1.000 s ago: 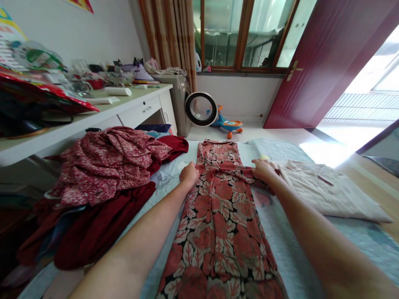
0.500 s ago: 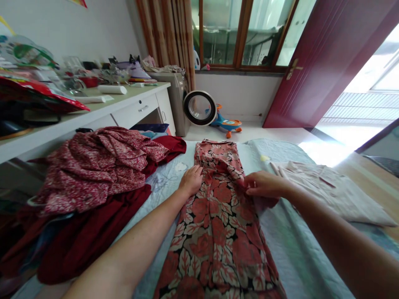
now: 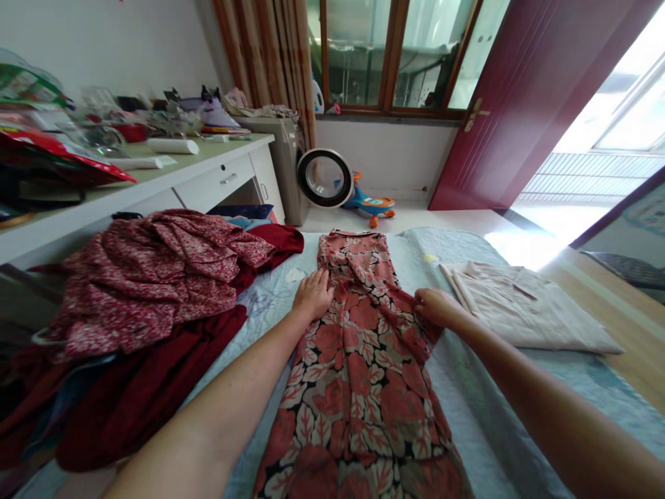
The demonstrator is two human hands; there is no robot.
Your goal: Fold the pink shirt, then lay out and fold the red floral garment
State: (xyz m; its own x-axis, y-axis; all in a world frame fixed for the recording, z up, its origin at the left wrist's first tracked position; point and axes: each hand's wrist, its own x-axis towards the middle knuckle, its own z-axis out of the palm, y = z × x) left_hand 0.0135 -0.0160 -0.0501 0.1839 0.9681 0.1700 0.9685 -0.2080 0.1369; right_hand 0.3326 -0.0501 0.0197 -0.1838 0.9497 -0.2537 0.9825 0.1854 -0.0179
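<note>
A red, black and beige floral garment (image 3: 364,374) lies lengthwise in front of me on a pale blue bed cover (image 3: 467,402). My left hand (image 3: 313,295) rests flat on its left edge, fingers stretched out toward the far end. On the other side, my right hand (image 3: 435,307) pinches the garment's right edge and draws a fold of cloth outward. The far end of the garment is narrow and lies fairly flat, with some creases between my hands. To the right of my right hand is a folded cream garment (image 3: 535,305).
A heap with a red-and-white patterned garment (image 3: 156,277) and dark red cloth (image 3: 156,395) lies at left. Behind it runs a cluttered white desk (image 3: 208,184). A washing machine door (image 3: 325,178) hangs open near a blue-orange ride-on toy (image 3: 368,203). A maroon door (image 3: 483,104) stands at right.
My right hand has pulled the garment's right edge outward, so the bunched fold between my hands now lies flatter. My left hand stays on the left edge. The view has shifted slightly.
</note>
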